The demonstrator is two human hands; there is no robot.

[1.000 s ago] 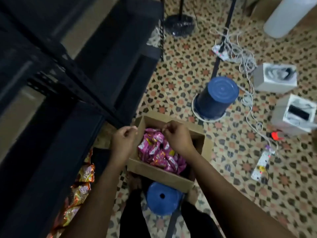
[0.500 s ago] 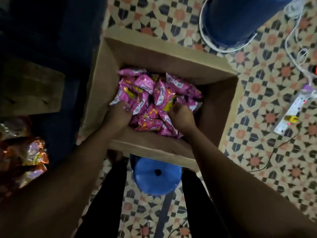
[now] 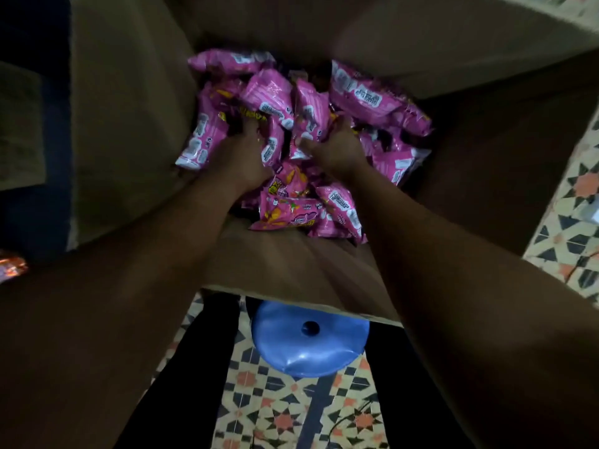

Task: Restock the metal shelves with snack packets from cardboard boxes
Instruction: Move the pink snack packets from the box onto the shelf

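You get a dim, murky frame: your forearms are near-black, the packets [image 3: 363,98] catch most light, and wide-angle bending stretches the box [image 3: 129,108] walls at the edges.

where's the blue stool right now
In the head view the blue stool sits low and centre on the patterned floor, between the person's legs, tucked partly under the near edge of the cardboard box.

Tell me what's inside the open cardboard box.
The brown cardboard box holds a heap of pink snack packets. Both hands, left and right, dig into it; lower packets and fingertips are covered.
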